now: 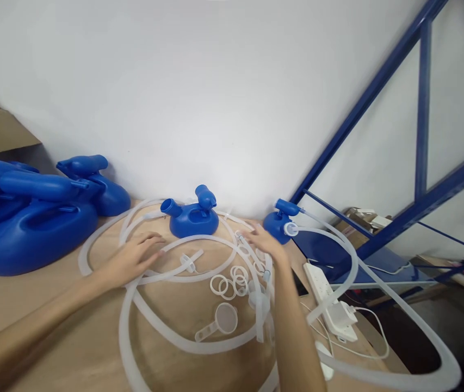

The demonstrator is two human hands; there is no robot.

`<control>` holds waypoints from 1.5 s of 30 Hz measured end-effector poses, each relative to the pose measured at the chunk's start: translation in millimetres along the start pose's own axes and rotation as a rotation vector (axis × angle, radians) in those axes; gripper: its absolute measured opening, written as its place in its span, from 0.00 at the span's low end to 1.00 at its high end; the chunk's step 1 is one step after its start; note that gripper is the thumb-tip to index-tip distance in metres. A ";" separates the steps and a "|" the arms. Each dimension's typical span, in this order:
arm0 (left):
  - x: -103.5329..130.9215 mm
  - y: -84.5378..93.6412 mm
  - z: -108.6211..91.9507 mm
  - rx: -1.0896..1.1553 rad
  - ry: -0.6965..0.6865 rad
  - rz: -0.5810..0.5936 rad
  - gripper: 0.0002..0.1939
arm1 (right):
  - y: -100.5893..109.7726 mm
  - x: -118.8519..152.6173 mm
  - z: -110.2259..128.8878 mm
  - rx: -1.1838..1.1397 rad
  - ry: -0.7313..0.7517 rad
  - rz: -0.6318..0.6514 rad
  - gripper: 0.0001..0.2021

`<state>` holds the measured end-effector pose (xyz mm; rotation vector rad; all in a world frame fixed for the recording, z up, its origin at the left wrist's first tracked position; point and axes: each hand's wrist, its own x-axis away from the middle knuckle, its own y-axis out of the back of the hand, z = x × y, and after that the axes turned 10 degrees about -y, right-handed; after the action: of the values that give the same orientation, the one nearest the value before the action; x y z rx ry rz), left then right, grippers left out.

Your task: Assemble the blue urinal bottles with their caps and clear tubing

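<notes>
1. The left hand (136,260) lay with its fingers loosely spread over the translucent tubing (205,347), at the left side of the coils; no firm grip showed.
2. The right hand (267,243) reached in among small clear fittings (240,237) at the coils' right side. Its fingertips were partly hidden, so whether they pinched anything could not be told.
3. The tubing lay in wide, overlapping loops on the wooden table (72,362), between and around the hands. It looked light, smooth and springy, likely to bend easily and roll a little; a hold close to a free end would probably steer it best, while a mid-loop hold might drag the other coils.
4. Inside the loops lay white rings (211,285), a round lid with a strap (227,318) and a small white cap (188,263). All seemed light and easily knocked, best taken by their edges.
5. Beyond stood a blue bottle (194,223), probably hollow and rigid. A second bottle (273,224), with tubing attached, stood past the right hand.
6. Larger blue containers (44,234) crowded the left. A power strip (320,283) and its cords lay beside the right forearm, where loops could snag.
</notes>
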<state>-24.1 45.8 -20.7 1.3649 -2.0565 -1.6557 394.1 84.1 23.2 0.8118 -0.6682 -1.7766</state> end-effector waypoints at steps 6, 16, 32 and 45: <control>-48.5 -23.1 -49.7 -0.145 0.074 0.419 0.31 | -75.2 40.1 46.8 -0.125 0.043 0.607 0.39; -41.0 -47.1 -42.5 0.085 0.038 0.380 0.40 | -125.4 37.6 49.5 -0.331 0.092 0.544 0.32; -38.7 84.4 -66.0 0.867 -0.038 0.137 0.44 | -40.9 37.7 38.4 -0.152 0.029 0.900 0.36; -47.1 -16.5 -43.5 0.240 0.016 0.316 0.33 | -65.8 51.5 67.4 0.555 -0.071 0.906 0.23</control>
<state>38.6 50.7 0.0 1.0365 -2.3750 -1.2994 291.0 60.7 4.0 0.6372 -1.3519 -0.7977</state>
